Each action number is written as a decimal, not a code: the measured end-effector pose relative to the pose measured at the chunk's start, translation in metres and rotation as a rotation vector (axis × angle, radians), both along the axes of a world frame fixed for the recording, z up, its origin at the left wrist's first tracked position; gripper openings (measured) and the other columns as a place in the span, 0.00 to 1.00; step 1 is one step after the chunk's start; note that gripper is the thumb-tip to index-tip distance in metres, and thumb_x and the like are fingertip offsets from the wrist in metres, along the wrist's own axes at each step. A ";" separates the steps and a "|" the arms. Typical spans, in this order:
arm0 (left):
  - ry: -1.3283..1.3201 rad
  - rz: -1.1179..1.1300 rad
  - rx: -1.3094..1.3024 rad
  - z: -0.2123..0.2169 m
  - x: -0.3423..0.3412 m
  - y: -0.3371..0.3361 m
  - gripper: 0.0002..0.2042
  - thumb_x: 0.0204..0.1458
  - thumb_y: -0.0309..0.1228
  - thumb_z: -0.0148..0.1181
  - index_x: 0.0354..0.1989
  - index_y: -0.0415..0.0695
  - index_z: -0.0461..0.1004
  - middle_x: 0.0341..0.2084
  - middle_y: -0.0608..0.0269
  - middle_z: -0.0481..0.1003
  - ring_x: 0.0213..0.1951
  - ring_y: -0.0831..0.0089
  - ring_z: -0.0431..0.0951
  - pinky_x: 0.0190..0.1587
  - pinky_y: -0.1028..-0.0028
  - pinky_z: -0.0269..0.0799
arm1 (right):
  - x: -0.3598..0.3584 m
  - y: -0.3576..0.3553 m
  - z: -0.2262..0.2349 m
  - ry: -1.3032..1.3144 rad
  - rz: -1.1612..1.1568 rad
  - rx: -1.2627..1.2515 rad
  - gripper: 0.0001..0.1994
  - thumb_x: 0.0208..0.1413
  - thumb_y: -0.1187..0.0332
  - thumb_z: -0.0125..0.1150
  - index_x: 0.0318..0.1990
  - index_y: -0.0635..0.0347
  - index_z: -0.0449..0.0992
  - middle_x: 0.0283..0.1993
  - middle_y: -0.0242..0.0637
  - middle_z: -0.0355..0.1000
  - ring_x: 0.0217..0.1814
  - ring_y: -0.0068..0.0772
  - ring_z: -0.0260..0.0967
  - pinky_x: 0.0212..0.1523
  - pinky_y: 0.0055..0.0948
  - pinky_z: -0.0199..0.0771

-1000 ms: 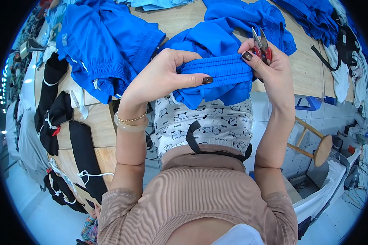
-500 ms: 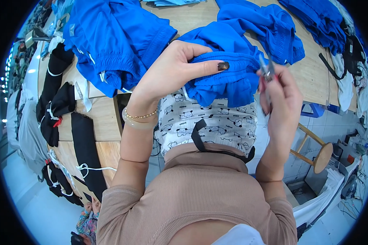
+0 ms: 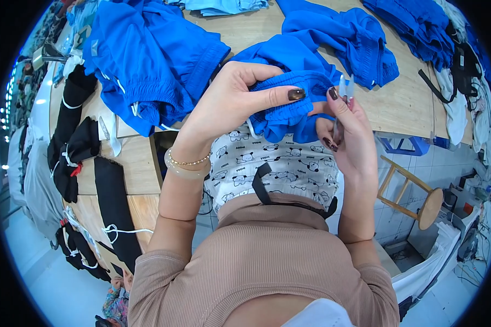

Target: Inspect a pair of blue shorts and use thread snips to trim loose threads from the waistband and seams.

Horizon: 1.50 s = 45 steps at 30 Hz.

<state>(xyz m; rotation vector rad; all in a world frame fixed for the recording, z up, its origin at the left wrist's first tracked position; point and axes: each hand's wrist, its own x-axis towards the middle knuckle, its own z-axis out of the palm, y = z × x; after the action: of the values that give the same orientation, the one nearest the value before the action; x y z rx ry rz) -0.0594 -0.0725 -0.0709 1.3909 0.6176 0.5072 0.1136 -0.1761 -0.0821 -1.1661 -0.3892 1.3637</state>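
Observation:
My left hand (image 3: 240, 103) grips the gathered elastic waistband of a blue garment (image 3: 289, 111), its thumb lying along the top of the band. The rest of that garment trails over the table beyond. Close at the band's right side, my right hand (image 3: 352, 131) is closed round a pair of thread snips (image 3: 346, 87), whose metal blades point up and away. Fingertips of the right hand also reach the garment's edge. A white drawcord end (image 3: 251, 128) hangs below the band; most of the snips' handle is hidden in my palm.
Blue shorts (image 3: 158, 65) with white cords lie to the left, and another stack of blue garments (image 3: 414, 27) at the far right. Black rolled fabric (image 3: 116, 201) rests on the wooden table (image 3: 256, 28). A wooden stool (image 3: 430, 209) stands at lower right; another person's hands (image 3: 123, 280) show at lower left.
My right hand with the snips has come left, against the garment, and its fingers now touch the edge. The waistband is bunched tighter by my left hand.

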 end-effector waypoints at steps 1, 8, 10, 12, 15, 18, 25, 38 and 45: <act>0.000 -0.004 0.000 0.001 0.000 -0.001 0.08 0.50 0.26 0.60 0.33 0.33 0.76 0.26 0.70 0.74 0.27 0.87 0.69 0.31 0.86 0.66 | 0.000 -0.001 0.003 0.070 0.095 -0.004 0.08 0.58 0.64 0.53 0.38 0.56 0.64 0.28 0.35 0.71 0.15 0.15 0.56 0.14 0.14 0.48; 0.082 -0.059 -0.087 0.010 -0.003 -0.003 0.10 0.43 0.26 0.67 0.31 0.34 0.76 0.25 0.69 0.73 0.27 0.87 0.69 0.30 0.85 0.66 | -0.003 0.011 -0.005 0.231 0.069 0.162 0.10 0.51 0.76 0.58 0.34 0.54 0.61 0.25 0.27 0.63 0.16 0.12 0.50 0.15 0.15 0.44; 0.128 -0.088 -0.152 0.011 -0.005 -0.002 0.10 0.42 0.25 0.68 0.31 0.34 0.76 0.25 0.68 0.73 0.27 0.87 0.69 0.30 0.85 0.66 | -0.002 0.012 -0.006 0.204 0.092 0.185 0.10 0.51 0.76 0.58 0.34 0.55 0.62 0.26 0.28 0.64 0.17 0.11 0.52 0.16 0.13 0.45; 0.104 -0.072 -0.108 0.013 -0.008 -0.001 0.09 0.42 0.25 0.67 0.31 0.34 0.76 0.24 0.68 0.73 0.25 0.86 0.69 0.29 0.84 0.66 | -0.002 0.015 -0.005 -0.327 -0.065 0.290 0.08 0.51 0.75 0.59 0.34 0.58 0.65 0.30 0.28 0.66 0.21 0.09 0.53 0.20 0.10 0.48; 0.124 -0.100 -0.153 0.011 -0.004 -0.002 0.08 0.42 0.24 0.67 0.30 0.34 0.76 0.28 0.65 0.74 0.29 0.85 0.69 0.32 0.83 0.66 | 0.011 0.037 -0.012 -0.726 -0.056 0.506 0.12 0.51 0.71 0.61 0.44 0.60 0.72 0.39 0.27 0.68 0.24 0.07 0.52 0.23 0.09 0.49; 0.036 -0.186 0.185 0.002 -0.008 0.002 0.08 0.40 0.24 0.67 0.29 0.35 0.77 0.35 0.60 0.73 0.35 0.80 0.70 0.38 0.81 0.66 | 0.022 0.047 -0.009 -0.310 0.435 0.217 0.13 0.51 0.70 0.61 0.45 0.59 0.73 0.30 0.23 0.69 0.20 0.07 0.52 0.19 0.11 0.48; -0.169 -0.024 0.579 -0.003 0.003 -0.003 0.08 0.38 0.24 0.67 0.27 0.35 0.78 0.40 0.55 0.73 0.37 0.74 0.71 0.40 0.79 0.66 | 0.020 0.058 -0.032 -0.102 0.299 0.261 0.07 0.53 0.70 0.61 0.36 0.56 0.69 0.22 0.19 0.62 0.17 0.08 0.48 0.16 0.13 0.42; -0.174 0.094 0.180 -0.005 -0.005 -0.005 0.05 0.44 0.20 0.63 0.29 0.33 0.74 0.27 0.70 0.69 0.28 0.86 0.67 0.30 0.84 0.65 | 0.011 0.003 0.027 -0.468 0.143 0.202 0.17 0.54 0.78 0.52 0.53 0.63 0.68 0.32 0.29 0.67 0.25 0.11 0.57 0.23 0.10 0.53; -0.195 0.112 0.164 0.001 0.000 -0.008 0.04 0.45 0.19 0.61 0.29 0.32 0.74 0.26 0.71 0.69 0.28 0.86 0.67 0.30 0.84 0.65 | -0.004 -0.015 0.041 -0.653 0.128 0.333 0.18 0.49 0.86 0.55 0.49 0.64 0.72 0.37 0.31 0.71 0.34 0.11 0.65 0.34 0.10 0.65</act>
<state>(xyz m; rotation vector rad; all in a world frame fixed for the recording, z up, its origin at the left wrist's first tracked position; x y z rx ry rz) -0.0598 -0.0804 -0.0697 1.4449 0.5062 0.7876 0.1099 -0.1913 -0.0415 -1.2950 -1.1279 0.9423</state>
